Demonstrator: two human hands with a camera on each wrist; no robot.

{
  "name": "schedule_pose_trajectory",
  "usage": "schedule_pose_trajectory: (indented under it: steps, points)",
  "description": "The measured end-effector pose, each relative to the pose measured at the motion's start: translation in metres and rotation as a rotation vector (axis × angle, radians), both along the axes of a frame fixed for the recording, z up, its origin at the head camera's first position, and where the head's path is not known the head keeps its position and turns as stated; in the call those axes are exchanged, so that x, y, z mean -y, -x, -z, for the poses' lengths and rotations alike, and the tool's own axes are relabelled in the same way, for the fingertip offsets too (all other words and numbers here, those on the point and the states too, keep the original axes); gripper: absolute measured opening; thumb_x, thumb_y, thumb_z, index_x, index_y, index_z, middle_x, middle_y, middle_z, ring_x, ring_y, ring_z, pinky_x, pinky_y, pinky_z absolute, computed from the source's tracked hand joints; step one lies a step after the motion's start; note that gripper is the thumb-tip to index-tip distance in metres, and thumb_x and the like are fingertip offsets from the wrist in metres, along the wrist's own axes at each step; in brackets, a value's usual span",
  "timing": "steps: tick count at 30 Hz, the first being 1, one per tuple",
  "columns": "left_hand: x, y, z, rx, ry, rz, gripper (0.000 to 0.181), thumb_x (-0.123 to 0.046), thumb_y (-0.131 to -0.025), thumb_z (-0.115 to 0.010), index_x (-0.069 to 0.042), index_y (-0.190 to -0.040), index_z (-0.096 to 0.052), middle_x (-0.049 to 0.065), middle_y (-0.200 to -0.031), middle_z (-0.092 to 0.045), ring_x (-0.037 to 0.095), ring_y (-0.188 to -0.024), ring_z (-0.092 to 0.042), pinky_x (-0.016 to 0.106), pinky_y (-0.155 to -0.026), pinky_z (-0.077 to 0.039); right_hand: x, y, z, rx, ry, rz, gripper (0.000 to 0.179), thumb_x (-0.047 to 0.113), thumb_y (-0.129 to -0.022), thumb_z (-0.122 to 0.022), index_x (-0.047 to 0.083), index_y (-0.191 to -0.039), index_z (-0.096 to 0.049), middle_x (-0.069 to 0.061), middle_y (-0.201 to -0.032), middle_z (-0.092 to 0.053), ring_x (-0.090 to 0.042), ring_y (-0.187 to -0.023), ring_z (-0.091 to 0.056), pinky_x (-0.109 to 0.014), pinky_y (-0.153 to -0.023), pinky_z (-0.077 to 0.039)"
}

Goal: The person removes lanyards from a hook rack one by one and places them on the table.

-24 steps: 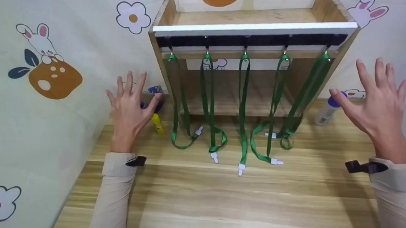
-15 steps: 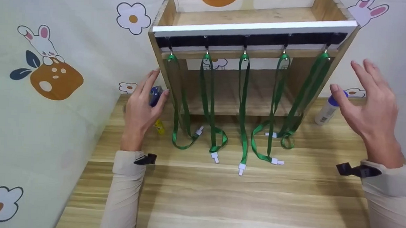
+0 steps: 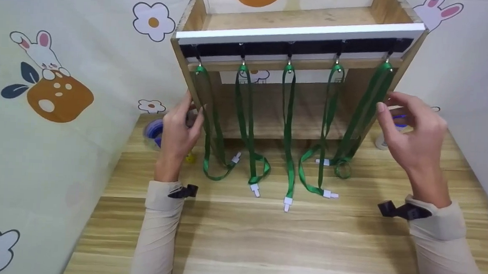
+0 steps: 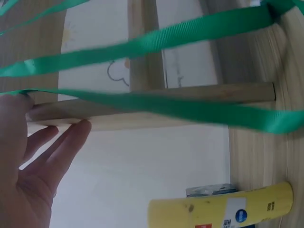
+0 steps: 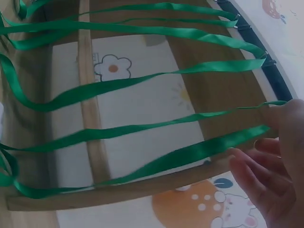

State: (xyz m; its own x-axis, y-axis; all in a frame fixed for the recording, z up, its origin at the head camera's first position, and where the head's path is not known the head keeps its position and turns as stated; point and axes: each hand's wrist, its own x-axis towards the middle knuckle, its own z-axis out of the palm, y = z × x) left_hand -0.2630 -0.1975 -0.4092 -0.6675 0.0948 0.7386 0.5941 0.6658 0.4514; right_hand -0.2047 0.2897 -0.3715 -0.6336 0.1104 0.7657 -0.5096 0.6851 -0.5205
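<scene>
A small wooden shelf (image 3: 292, 17) stands on the table, a white rail along its top front. Several green lanyards (image 3: 287, 133) hang from hooks on the dark strip under the rail, and their white clips (image 3: 288, 203) lie on the table. My left hand (image 3: 178, 131) grips the left side panel (image 4: 247, 93), thumb in front and fingers behind. On the other side, my right hand (image 3: 417, 135) holds the right side panel (image 5: 137, 194) near the last lanyard, its thumb at the front and its fingers around the outer face.
Left of the shelf lie a roll of purple-blue tape (image 3: 154, 129) and a yellow tube (image 4: 218, 210), partly hidden by my left hand. A white bottle (image 3: 381, 142) with a blue cap stands behind my right hand. Printed cloth (image 3: 101, 154) covers the walls.
Both hands have moved inward from spread-open poses to the shelf's side panels, and their fingers have curled around them. The shelf and lanyards stay in place; the view shifts slightly.
</scene>
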Motion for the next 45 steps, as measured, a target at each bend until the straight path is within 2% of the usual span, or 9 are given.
schedule_pose_trajectory:
  steps: [7,14,16,21,28,31,34,38,45]
  points:
    - [0.001,-0.005,-0.002,-0.009,0.008,-0.017,0.044,-0.012,-0.108,-0.062,-0.005,-0.152,-0.061,0.016,-0.116,-0.080,0.022,-0.087,-0.076,0.039,-0.070,-0.064,0.005,0.001,0.006,-0.004,-0.012,-0.048,0.027,0.017,-0.099,-0.078,0.001,-0.121,-0.080,-0.015,-0.109,-0.083,0.019,-0.092,-0.067,-0.002,-0.083,-0.051]
    - [0.001,-0.008,0.000,0.030,-0.013,-0.023,0.042,-0.014,-0.108,-0.063,-0.007,-0.149,-0.063,0.015,-0.122,-0.079,0.025,-0.095,-0.078,0.039,-0.078,-0.067,0.011,-0.003,0.014,0.050,-0.078,-0.077,0.031,0.017,-0.094,-0.085,-0.001,-0.119,-0.080,-0.017,-0.102,-0.083,0.022,-0.092,-0.064,-0.001,-0.080,-0.051]
    - [0.000,-0.008,0.001,0.038,-0.020,-0.016,0.042,-0.014,-0.108,-0.064,-0.007,-0.149,-0.063,0.015,-0.122,-0.079,0.025,-0.097,-0.078,0.042,-0.078,-0.067,0.014,-0.004,0.015,0.064,-0.086,-0.077,0.033,0.017,-0.092,-0.088,-0.001,-0.118,-0.081,-0.017,-0.100,-0.084,0.012,-0.090,-0.072,-0.001,-0.079,-0.051]
    - [-0.001,-0.006,0.001,0.045,-0.035,0.002,0.043,-0.012,-0.108,-0.064,-0.009,-0.150,-0.063,0.013,-0.123,-0.079,0.024,-0.097,-0.079,0.044,-0.079,-0.067,0.021,-0.004,0.017,0.079,-0.081,-0.076,0.033,0.018,-0.091,-0.089,-0.001,-0.116,-0.082,-0.018,-0.101,-0.084,-0.031,-0.086,-0.083,-0.001,-0.079,-0.051]
    - [0.000,-0.005,0.001,0.045,-0.035,0.014,0.042,-0.014,-0.108,-0.063,-0.010,-0.150,-0.063,0.012,-0.127,-0.079,0.025,-0.106,-0.079,0.041,-0.083,-0.068,0.021,-0.002,0.019,0.075,-0.084,-0.032,0.029,0.012,-0.093,-0.085,-0.003,-0.117,-0.081,-0.022,-0.106,-0.082,-0.039,-0.089,-0.081,0.002,-0.080,-0.046]
    - [0.000,-0.005,0.002,0.038,-0.037,0.016,0.044,-0.013,-0.108,-0.064,-0.009,-0.151,-0.062,0.013,-0.127,-0.079,0.026,-0.107,-0.079,0.041,-0.083,-0.068,0.020,-0.001,0.019,0.042,-0.095,-0.011,0.022,0.010,-0.094,-0.084,-0.001,-0.114,-0.083,-0.020,-0.104,-0.083,-0.036,-0.087,-0.082,0.003,-0.080,-0.045]
    - [0.000,-0.005,0.003,0.017,-0.026,0.010,0.044,-0.013,-0.108,-0.064,-0.008,-0.152,-0.062,0.014,-0.124,-0.079,0.027,-0.103,-0.080,0.041,-0.081,-0.067,0.018,0.000,0.017,-0.017,-0.074,0.000,0.016,0.006,-0.094,-0.083,0.001,-0.109,-0.085,-0.017,-0.100,-0.084,-0.009,-0.087,-0.081,0.002,-0.079,-0.047]
    - [0.000,-0.003,0.003,-0.004,-0.006,0.002,0.045,-0.014,-0.108,-0.063,-0.006,-0.153,-0.061,0.015,-0.123,-0.080,0.027,-0.102,-0.080,0.042,-0.082,-0.067,0.017,-0.001,0.012,-0.107,-0.001,-0.026,0.017,-0.002,-0.093,-0.080,0.002,-0.108,-0.085,-0.017,-0.096,-0.084,0.021,-0.088,-0.066,-0.002,-0.078,-0.051]
    - [0.000,-0.001,0.001,0.010,-0.011,0.002,0.042,-0.017,-0.109,-0.063,-0.006,-0.150,-0.063,0.015,-0.122,-0.080,0.026,-0.103,-0.080,0.041,-0.082,-0.067,0.019,-0.003,0.003,-0.200,0.067,-0.083,0.031,-0.011,-0.091,-0.072,0.007,-0.112,-0.086,-0.023,-0.087,-0.081,0.018,-0.077,-0.062,-0.005,-0.075,-0.050]
